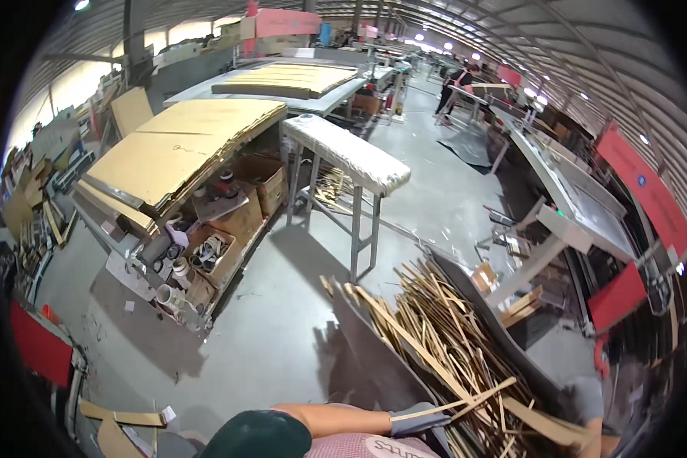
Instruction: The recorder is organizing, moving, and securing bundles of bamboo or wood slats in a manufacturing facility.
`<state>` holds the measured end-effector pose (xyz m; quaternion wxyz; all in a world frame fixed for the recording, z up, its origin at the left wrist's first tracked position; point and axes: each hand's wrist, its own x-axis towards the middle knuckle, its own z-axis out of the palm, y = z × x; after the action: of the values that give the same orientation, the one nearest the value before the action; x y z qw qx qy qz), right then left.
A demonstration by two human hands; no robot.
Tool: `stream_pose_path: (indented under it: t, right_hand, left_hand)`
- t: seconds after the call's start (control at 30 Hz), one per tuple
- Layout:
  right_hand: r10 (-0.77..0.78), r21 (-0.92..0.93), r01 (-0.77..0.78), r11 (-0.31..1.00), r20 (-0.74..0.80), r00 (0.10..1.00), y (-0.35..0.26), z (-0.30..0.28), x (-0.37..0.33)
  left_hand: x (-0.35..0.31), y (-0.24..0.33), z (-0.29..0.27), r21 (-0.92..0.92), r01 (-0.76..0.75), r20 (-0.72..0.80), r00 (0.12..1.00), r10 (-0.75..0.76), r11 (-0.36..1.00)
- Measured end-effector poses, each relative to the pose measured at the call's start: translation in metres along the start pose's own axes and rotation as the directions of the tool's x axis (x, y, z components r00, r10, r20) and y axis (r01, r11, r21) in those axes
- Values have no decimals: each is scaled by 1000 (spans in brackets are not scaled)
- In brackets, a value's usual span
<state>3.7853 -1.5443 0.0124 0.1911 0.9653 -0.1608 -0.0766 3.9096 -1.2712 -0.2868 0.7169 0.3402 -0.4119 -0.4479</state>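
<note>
My left hand (421,420), in a grey glove, reaches across the bottom of the view, closed around thin wooden strips (485,393) that stick out to the right. Beneath and beyond it lies a large heap of long, narrow wood offcuts (443,328), held between dark sheet-like sides (359,324). At the lower right my right hand (588,401), also grey-gloved, is smeared and partly lost near the rim. A wider flat strip (546,422) lies between the hands, its right end close to my right hand. The fingers of that hand cannot be made out.
A narrow wrapped-top stand (347,153) stands ahead. To its left, a bench carries stacked tan boards (179,145), with boxes and containers (214,252) below. A long machine table (561,183) runs along the right. Another person (456,88) stands far off in the aisle.
</note>
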Motion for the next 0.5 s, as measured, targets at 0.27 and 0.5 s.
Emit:
stream_pose_path:
  t: [0.27, 0.5]
  right_hand:
    - [80, 131, -85, 988, 42, 996, 48, -26, 77]
    - [240, 351, -314, 882, 238, 941, 123, 140, 157]
  left_hand:
    - [152, -3, -64, 241, 369, -119, 929, -350, 898]
    - [249, 0, -178, 882, 96, 264, 712, -651, 462]
